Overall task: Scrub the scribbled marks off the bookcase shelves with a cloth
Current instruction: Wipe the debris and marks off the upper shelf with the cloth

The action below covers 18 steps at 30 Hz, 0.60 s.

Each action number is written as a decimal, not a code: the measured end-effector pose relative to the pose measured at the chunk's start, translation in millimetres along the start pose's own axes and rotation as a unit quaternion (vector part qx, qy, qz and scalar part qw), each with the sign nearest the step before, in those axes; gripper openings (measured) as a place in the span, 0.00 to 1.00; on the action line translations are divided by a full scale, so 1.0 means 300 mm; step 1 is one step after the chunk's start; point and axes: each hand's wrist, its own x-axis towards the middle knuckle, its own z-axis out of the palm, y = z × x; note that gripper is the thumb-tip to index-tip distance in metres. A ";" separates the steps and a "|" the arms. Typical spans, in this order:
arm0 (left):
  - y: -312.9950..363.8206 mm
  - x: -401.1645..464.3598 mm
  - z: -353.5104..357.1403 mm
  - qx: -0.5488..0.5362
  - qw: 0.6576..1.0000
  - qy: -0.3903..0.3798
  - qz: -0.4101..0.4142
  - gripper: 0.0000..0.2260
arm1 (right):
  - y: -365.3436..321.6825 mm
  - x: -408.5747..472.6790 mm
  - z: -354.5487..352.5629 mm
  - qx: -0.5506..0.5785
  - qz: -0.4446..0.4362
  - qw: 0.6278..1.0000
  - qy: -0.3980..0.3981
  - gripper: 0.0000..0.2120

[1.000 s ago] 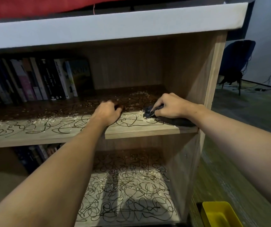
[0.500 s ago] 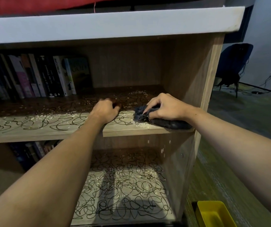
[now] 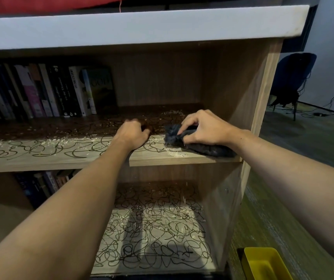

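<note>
Cloth under my right hand, left hand braced on the upper shelf.

My right hand (image 3: 204, 129) grips the dark cloth (image 3: 200, 142), fingers curled over its bunched left end and pinching it down onto the upper shelf (image 3: 65, 156), near the right wall of the bookcase (image 3: 263, 93); the rest of the cloth trails right under my wrist to the shelf's near edge. My left hand (image 3: 132, 134) rests just left of the cloth, fingers curled under into a loose fist with nothing in it that I can see. Black scribbles (image 3: 40, 149) and pale crumbs cover the shelf to the left of both hands. The lower shelf (image 3: 154, 229) is thick with scribbles too. Books (image 3: 46, 91) stand at the far left. A yellow tray (image 3: 263, 263) sits on the floor, near right.
</note>
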 end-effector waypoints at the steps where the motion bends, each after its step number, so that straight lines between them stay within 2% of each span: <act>1: 0.000 -0.001 -0.001 0.001 1.000 -0.002 -0.001 0.18 | -0.006 -0.003 0.008 -0.012 -0.004 1.000 -0.028 0.09; 3: 0.002 -0.004 -0.001 0.001 1.000 -0.001 -0.001 0.19 | -0.024 -0.010 0.023 -0.022 -0.019 0.996 -0.079 0.08; 5: 0.001 -0.004 -0.001 0.003 1.000 0.000 0.001 0.19 | -0.036 -0.008 0.024 -0.014 -0.031 0.995 -0.096 0.08; 10: 0.003 -0.005 -0.004 0.010 1.000 -0.001 0.007 0.19 | -0.012 0.013 0.010 0.002 0.000 1.000 0.004 0.07; 15: 0.005 -0.008 -0.006 0.006 1.000 -0.003 -0.001 0.18 | -0.046 0.014 0.031 -0.026 -0.031 0.996 -0.085 0.08; 18: 0.006 -0.011 -0.009 0.007 1.000 0.004 -0.002 0.19 | -0.037 0.033 0.006 -0.028 -0.014 0.998 -0.053 0.08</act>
